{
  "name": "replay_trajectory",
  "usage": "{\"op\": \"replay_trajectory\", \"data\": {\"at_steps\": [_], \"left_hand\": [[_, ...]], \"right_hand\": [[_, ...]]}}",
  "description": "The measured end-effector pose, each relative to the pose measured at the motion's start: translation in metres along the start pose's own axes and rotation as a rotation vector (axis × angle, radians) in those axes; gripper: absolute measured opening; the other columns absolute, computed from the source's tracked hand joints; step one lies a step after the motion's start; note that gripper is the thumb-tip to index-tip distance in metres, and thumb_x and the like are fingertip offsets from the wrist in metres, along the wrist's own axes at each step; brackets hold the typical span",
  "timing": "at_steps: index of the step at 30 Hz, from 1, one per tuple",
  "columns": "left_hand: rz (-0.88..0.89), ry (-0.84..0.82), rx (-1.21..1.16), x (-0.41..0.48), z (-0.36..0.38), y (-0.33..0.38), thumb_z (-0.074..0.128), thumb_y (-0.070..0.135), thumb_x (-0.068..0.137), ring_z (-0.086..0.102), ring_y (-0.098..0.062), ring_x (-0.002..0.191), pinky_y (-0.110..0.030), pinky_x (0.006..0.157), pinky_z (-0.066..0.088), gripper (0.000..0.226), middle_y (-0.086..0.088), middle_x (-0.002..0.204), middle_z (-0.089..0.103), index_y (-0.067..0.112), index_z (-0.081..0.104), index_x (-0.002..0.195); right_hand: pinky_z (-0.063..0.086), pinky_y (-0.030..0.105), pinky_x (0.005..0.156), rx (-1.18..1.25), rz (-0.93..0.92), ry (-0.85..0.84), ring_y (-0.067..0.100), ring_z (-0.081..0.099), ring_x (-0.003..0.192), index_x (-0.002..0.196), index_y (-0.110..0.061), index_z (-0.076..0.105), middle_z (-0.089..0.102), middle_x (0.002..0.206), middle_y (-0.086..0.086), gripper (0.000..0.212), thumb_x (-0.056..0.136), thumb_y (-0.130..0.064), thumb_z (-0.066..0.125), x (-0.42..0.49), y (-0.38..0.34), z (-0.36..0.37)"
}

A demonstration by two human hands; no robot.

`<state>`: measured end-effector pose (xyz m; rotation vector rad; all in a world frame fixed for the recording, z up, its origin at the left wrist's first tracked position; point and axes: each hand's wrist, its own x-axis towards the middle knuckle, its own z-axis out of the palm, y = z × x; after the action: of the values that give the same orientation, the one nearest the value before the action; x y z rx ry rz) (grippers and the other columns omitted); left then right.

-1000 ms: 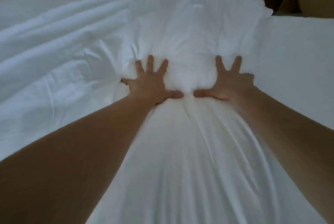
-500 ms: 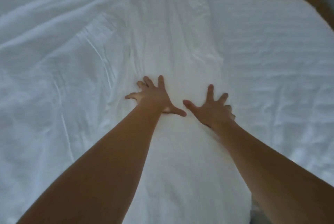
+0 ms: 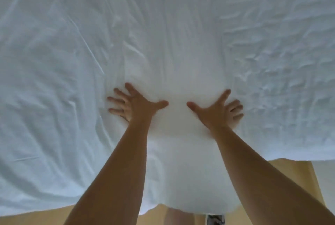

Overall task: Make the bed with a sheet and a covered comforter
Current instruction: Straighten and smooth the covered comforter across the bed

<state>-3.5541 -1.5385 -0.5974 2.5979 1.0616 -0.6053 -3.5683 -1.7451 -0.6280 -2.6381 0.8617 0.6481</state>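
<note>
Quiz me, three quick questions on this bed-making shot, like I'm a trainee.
1. True or false: the left hand and right hand press flat, fingers spread, on the comforter.
2. How does the comforter lie? A. in a long strip running away from the person. B. in a tight ball. C. hanging on a hook.
3. Fill in: the two thumbs point ___ each other.

Key: 1 true; 2 A; 3 toward.
</note>
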Motion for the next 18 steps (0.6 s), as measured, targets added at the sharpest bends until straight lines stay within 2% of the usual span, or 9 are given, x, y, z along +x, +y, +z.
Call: {"op": "replay_trajectory", "data": {"at_steps": [1,3,6,8,11,13,15,17,18], "left_hand": [[-0.047,-0.003,-0.073,-0.011,0.005,-0.012,0.081,0.082,0.041,-0.003,-0.049,0.150,-0.064,0.117,0.003,0.165,-0.026,0.163,-0.010,0.020,-0.020,0.156],[-0.107,-0.011,-0.162,-0.034,0.013,-0.036,0.084,0.077,0.044,0.017,-0.045,0.149,-0.061,0.117,0.015,0.161,-0.026,0.162,0.009,0.015,-0.012,0.158],[-0.094,-0.015,-0.007,-0.066,0.018,-0.073,0.073,0.088,0.046,0.038,-0.040,0.138,-0.057,0.113,0.024,0.132,-0.019,0.146,0.046,0.007,0.041,0.146],[-0.092,-0.051,0.026,-0.079,0.022,-0.101,0.073,0.089,0.044,0.038,-0.040,0.132,-0.055,0.110,0.029,0.125,-0.017,0.140,0.044,0.009,0.050,0.137],[-0.043,-0.141,-0.231,-0.094,0.037,-0.139,0.093,0.068,0.034,0.055,-0.030,0.117,-0.041,0.095,0.050,0.123,-0.009,0.129,0.056,0.008,0.050,0.133],[-0.002,-0.209,-0.466,-0.108,0.050,-0.162,0.101,0.046,0.037,0.065,-0.021,0.104,-0.030,0.078,0.053,0.101,-0.001,0.112,0.070,0.010,0.061,0.122],[0.020,-0.351,-0.513,-0.126,0.069,-0.184,0.100,0.028,0.046,0.070,-0.020,0.097,-0.034,0.075,0.056,0.072,0.002,0.099,0.076,0.016,0.071,0.110],[0.009,-0.416,-0.483,-0.136,0.093,-0.210,0.095,0.024,0.042,0.070,-0.026,0.096,-0.043,0.082,0.056,0.066,-0.002,0.094,0.076,0.018,0.071,0.103],[0.007,-0.403,-0.466,-0.139,0.104,-0.220,0.089,0.026,0.041,0.070,-0.030,0.095,-0.042,0.081,0.056,0.063,-0.005,0.092,0.075,0.016,0.070,0.100]], "right_hand": [[0.022,0.055,0.115,0.026,-0.018,0.028,0.044,0.024,0.144,0.157,-0.018,-0.004,0.023,0.155,0.029,0.151,0.043,-0.103,0.047,-0.006,0.013,0.000],[0.036,0.051,0.104,0.086,-0.057,0.052,0.040,0.042,0.131,0.150,-0.009,0.020,0.044,0.142,0.021,0.142,0.045,-0.097,0.059,-0.015,0.039,-0.002],[0.047,0.046,0.098,0.182,-0.033,-0.089,0.036,0.055,0.122,0.134,-0.005,0.043,0.058,0.131,0.015,0.128,0.044,-0.092,0.069,-0.019,0.084,-0.011],[0.052,0.042,0.093,0.247,-0.051,-0.224,0.035,0.062,0.113,0.127,-0.006,0.054,0.066,0.122,0.013,0.123,0.042,-0.093,0.069,-0.027,0.117,-0.011],[0.045,0.050,0.102,0.250,-0.107,-0.260,0.037,0.051,0.123,0.133,-0.014,0.052,0.056,0.129,0.010,0.131,0.033,-0.097,0.066,-0.044,0.159,0.002],[0.040,0.053,0.105,0.261,-0.176,-0.233,0.036,0.040,0.129,0.138,-0.015,0.042,0.045,0.134,0.009,0.125,0.042,-0.087,0.076,-0.057,0.179,0.012],[0.045,0.048,0.099,0.410,-0.202,-0.236,0.030,0.046,0.123,0.137,-0.014,0.036,0.046,0.130,0.004,0.116,0.048,-0.068,0.089,-0.069,0.200,0.025],[0.048,0.042,0.091,0.548,-0.208,-0.265,0.025,0.053,0.110,0.134,-0.016,0.037,0.052,0.120,-0.002,0.105,0.054,-0.050,0.094,-0.076,0.222,0.049],[0.048,0.039,0.087,0.560,-0.212,-0.261,0.025,0.055,0.108,0.132,-0.016,0.042,0.056,0.115,-0.004,0.096,0.058,-0.046,0.094,-0.078,0.232,0.062]]}}
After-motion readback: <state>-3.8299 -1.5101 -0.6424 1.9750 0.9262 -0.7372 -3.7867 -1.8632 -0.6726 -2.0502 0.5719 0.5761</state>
